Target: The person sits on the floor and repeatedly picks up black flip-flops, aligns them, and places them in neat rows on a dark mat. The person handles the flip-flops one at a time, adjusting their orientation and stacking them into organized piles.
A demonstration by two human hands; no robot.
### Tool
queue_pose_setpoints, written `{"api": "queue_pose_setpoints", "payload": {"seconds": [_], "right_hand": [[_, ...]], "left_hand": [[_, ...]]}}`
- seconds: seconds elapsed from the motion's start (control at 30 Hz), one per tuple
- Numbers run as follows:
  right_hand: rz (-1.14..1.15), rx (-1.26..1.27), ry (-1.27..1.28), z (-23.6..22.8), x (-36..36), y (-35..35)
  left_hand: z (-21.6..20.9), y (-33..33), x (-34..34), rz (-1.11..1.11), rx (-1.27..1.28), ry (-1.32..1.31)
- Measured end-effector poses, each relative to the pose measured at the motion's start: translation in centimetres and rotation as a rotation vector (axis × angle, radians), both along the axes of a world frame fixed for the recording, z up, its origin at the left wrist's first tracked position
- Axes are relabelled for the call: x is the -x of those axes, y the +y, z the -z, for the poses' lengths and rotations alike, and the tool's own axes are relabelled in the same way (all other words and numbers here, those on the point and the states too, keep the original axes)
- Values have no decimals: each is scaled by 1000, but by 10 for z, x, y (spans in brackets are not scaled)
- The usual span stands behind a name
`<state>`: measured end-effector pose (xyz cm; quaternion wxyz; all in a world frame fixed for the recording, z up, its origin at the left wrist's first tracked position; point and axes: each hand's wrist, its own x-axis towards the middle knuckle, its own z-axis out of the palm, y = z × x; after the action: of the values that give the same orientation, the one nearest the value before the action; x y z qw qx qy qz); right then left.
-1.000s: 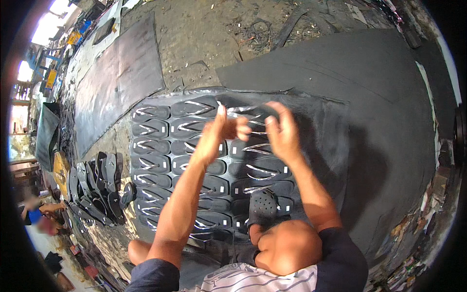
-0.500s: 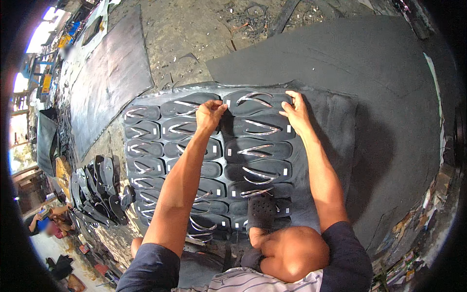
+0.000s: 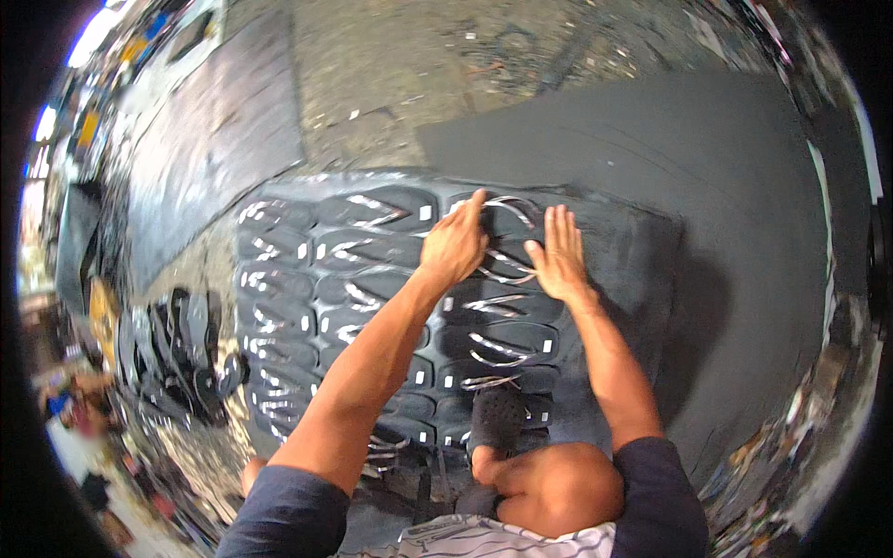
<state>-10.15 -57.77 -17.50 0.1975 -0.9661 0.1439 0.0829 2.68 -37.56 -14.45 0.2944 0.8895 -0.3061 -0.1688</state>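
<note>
Black flip-flops with shiny patterned straps and small white labels lie in three columns on a black rubber sheet (image 3: 633, 279). My left hand (image 3: 456, 242) rests at the left part of the top flip-flop (image 3: 521, 212) in the right column, its fingers stretched forward and partly covering it. At that flip-flop's right end, my right hand (image 3: 560, 253) lies flat with straightened fingers. Between my hands shows the strap of the second flip-flop (image 3: 510, 268) in this column. Neither hand is closed around anything. My left forearm hides part of the middle column.
My foot in a black perforated clog (image 3: 498, 417) stands on the lower right column. A pile of dark flip-flops (image 3: 167, 349) lies at the left. Large dark sheets spread at the far left (image 3: 219, 130) and far right (image 3: 651, 130). Scraps line the right edge.
My left hand has moved right onto the top flip-flop, its pinched fingers now stretched out. My right hand has come slightly nearer and its fingers have straightened. The view has shifted a little.
</note>
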Motion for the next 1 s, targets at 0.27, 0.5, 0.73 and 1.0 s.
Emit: {"api": "queue_pose_setpoints", "payload": {"seconds": [0.27, 0.5, 0.73, 1.0], "right_hand": [[158, -307, -293, -17, 37, -42], [103, -59, -331, -44, 80, 27], [9, -21, -409, -247, 78, 178], [-196, -860, -168, -314, 40, 414]], "left_hand": [[-82, 208, -26, 34, 242, -65], [-60, 643, 71, -543, -505, 57], [-112, 610, 44, -420, -117, -181], [-189, 442, 77, -10, 740, 757]]}}
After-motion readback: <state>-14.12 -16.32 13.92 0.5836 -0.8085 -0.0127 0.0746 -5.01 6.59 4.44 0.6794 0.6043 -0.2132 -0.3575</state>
